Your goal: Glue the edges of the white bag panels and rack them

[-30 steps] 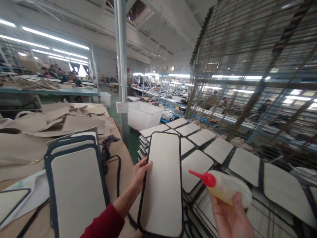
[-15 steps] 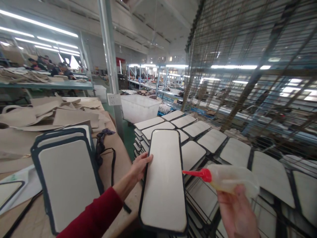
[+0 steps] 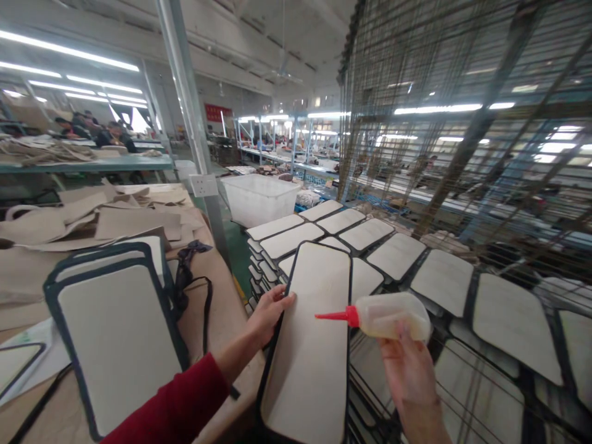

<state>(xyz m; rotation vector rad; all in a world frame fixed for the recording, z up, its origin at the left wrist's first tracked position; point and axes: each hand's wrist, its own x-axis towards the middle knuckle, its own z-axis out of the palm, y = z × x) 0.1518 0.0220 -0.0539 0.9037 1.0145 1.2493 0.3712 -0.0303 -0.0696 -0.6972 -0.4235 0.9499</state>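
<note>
My left hand (image 3: pixel 271 313) grips the left edge of a long cream panel (image 3: pixel 319 333) with a dark border and rounded corners, thumb on its face. The panel tilts up in front of me. In my right hand (image 3: pixel 409 364) is a translucent squeeze bottle (image 3: pixel 393 316) with a red nozzle, held sideways. A little yellowish liquid shows inside it. The nozzle tip (image 3: pixel 324 316) points left and lies over the panel's face; whether it touches cannot be made out. Left of my arm, several similar bordered panels (image 3: pixel 120 339) are stacked on the table.
Rows of bordered panels (image 3: pixel 441 280) lie on wire racks at the right, below an upright wire grid (image 3: pixel 416 123). Beige sheet pieces (image 3: pixel 139 222) and a dark cloth strip (image 3: pixel 187 265) lie on the left table. A metal post (image 3: pixel 185 92) and white bin (image 3: pixel 259 200) stand ahead.
The bottle has moved left, bringing its nozzle from the panel's right edge to over its face. The panel's top has shifted slightly right in view.
</note>
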